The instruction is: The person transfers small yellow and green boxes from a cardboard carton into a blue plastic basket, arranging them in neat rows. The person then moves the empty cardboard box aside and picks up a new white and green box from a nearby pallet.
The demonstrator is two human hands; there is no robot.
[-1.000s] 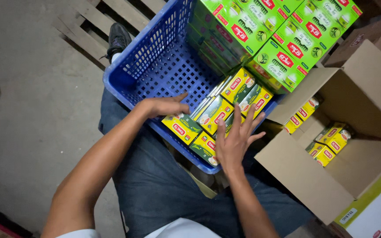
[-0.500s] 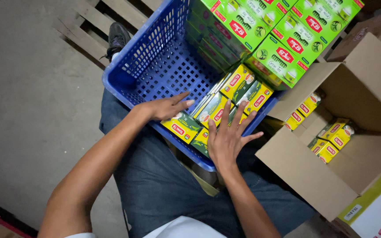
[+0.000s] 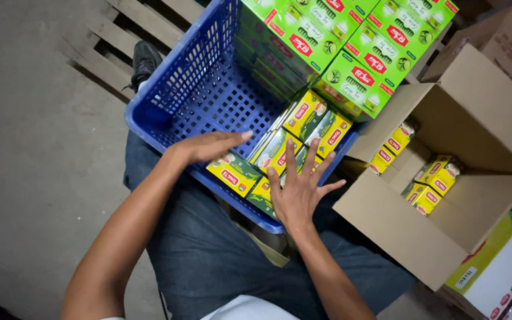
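Both hands lie flat and open, gripping nothing: the left hand (image 3: 208, 145) at nine o'clock of the yellow cartons (image 3: 280, 155), the right hand (image 3: 299, 188) at six o'clock. The cartons stand packed in the blue crate's (image 3: 179, 89) near corner. They look light, stiff and crushable, so I'd press on their flat sides. Green cartons (image 3: 351, 41) fill the crate's far side; the cardboard box (image 3: 398, 231) at three o'clock holds a few yellow ones.

A brown cardboard box (image 3: 445, 195) is standing open on the right, holding a few small yellow packs (image 3: 437, 178). A wooden pallet (image 3: 99, 56) is lying on the grey concrete floor (image 3: 25, 148). A black shoe (image 3: 144, 59) is resting beside the pallet.
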